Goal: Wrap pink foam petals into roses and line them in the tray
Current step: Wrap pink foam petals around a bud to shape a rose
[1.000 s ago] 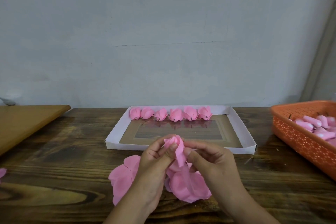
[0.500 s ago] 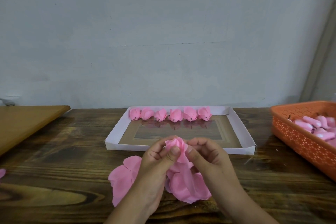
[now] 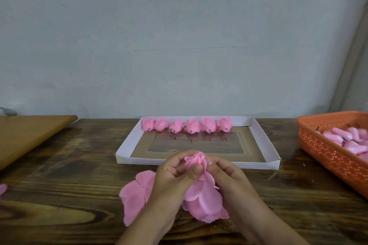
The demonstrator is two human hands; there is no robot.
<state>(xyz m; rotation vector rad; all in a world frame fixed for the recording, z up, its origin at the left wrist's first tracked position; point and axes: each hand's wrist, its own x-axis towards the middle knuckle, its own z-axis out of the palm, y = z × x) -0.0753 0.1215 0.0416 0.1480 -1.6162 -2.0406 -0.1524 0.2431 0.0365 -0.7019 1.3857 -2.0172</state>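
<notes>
Two hands close together, low in the middle, over the dark wooden surface (image 3: 59, 165). Left hand (image 3: 171, 175) curled, its grip pinching the half-made pink rose (image 3: 196, 160) with the thumb pressed on the front. Right hand (image 3: 227, 175) curled too, its grip pinching the same rose from the other side. Rose bud held up above the surface, just in front of the near wall of the white tray (image 3: 127, 145). Loose pink petals (image 3: 205, 203) hanging down from the bud between both hands. More flat pink petals (image 3: 135, 195) lying on the surface, partly hidden under the left wrist. Six finished roses (image 3: 187, 125) in a row along the far wall of the tray, side by side. Orange basket (image 3: 334, 157) at the right edge, with pink pieces (image 3: 346, 137) inside. Light brown board (image 3: 25, 133) at the left. One small pink bit (image 3: 3, 189) at the far left edge.
</notes>
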